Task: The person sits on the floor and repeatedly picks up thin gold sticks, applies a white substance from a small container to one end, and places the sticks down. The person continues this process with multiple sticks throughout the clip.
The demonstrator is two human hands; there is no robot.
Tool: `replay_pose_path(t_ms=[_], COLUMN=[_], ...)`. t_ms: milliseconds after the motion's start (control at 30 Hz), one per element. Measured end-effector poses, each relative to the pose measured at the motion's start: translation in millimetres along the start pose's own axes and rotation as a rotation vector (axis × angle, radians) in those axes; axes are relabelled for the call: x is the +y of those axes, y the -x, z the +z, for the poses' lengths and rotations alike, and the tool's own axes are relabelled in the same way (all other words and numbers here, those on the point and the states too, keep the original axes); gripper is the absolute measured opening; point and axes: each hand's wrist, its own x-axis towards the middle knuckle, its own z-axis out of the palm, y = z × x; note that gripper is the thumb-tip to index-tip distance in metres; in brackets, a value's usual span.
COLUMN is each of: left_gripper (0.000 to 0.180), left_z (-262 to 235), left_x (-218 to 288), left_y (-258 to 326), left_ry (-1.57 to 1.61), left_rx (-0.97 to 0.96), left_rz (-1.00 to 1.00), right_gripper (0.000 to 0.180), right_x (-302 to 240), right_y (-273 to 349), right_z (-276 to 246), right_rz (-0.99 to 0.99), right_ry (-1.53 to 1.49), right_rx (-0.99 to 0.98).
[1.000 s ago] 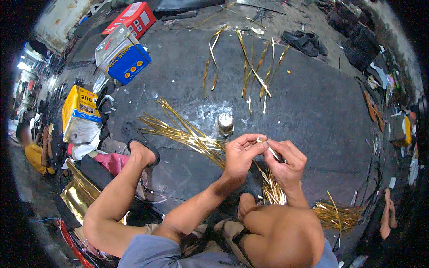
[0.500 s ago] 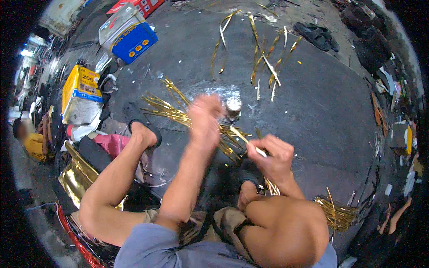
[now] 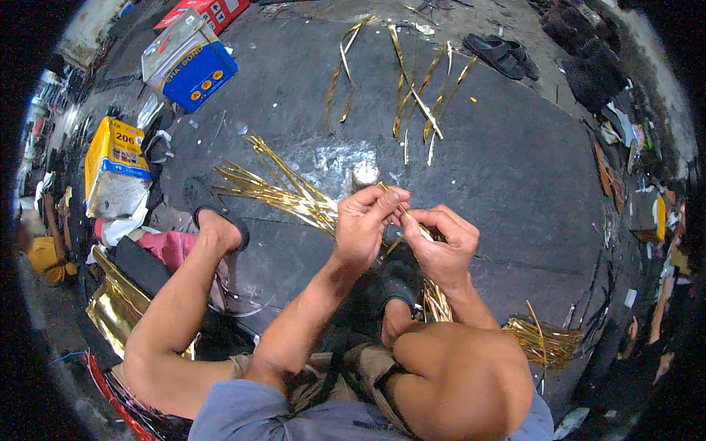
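My left hand (image 3: 368, 224) and my right hand (image 3: 447, 241) meet in front of me, both closed in a pinch on a narrow gold strip (image 3: 402, 211). Only short bits of that strip show between the fingers. Just beyond my hands a small round tin (image 3: 365, 173) stands on the dark mat. A loose pile of gold strips (image 3: 294, 202) lies fanned out to the left of my left hand, its near end hidden behind that hand. Below my right wrist, more gold strips (image 3: 437, 303) lie beside my foot.
Several separate gold strips (image 3: 419, 95) lie farther out on the dark mat (image 3: 515, 162). A gold bundle (image 3: 544, 342) is right of my knee. Blue (image 3: 195, 70) and yellow (image 3: 118, 158) containers stand at left, above a shiny gold sheet (image 3: 118, 309). Dark sandals (image 3: 504, 57) lie far right.
My left hand, blurred and apart over the pile before, has come right and nearer to pinch the strip beside my right hand. The whole view has shifted slightly.
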Motion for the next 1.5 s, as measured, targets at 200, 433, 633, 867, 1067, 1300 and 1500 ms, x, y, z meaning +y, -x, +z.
replay_pose_path(t_ms=[200,433,633,867,1067,1300,1500], left_gripper=[0.014,0.015,0.012,0.012,0.019,0.065,0.05], left_z=[-6.1,-112.8,-210.7,-291.4,-382.5,-223.2,-180.0], left_x=[47.8,117.7,138.7,115.6,123.9,31.8,-46.7], left_y=[-12.8,-66.5,-97.3,-116.8,-124.6,-182.2,-248.1], left_ry=[0.047,-0.023,-0.088,-0.128,-0.755,-1.645,-1.661], left_rx=[0.33,0.592,0.772,0.994,1.222,0.742,0.27], left_rz=[-0.014,0.245,0.173,0.194,0.112,0.571,0.313], right_gripper=[0.009,0.007,0.008,0.01,0.01,0.019,0.047], right_x=[-14.0,-5.1,9.1,37.3,55.9,103.9,93.7], right_y=[-3.1,28.8,58.4,90.0,119.6,142.3,124.2], right_z=[21.6,22.9,7.1,-7.8,-0.2,43.5,28.0], right_rz=[-0.043,-0.109,-0.071,0.068,0.199,0.212,0.535], right_ry=[-0.025,-0.04,-0.029,0.056,-0.082,-0.025,0.302], right_rx=[-0.085,-0.284,-0.394,-0.519,-0.513,-0.454,-0.582])
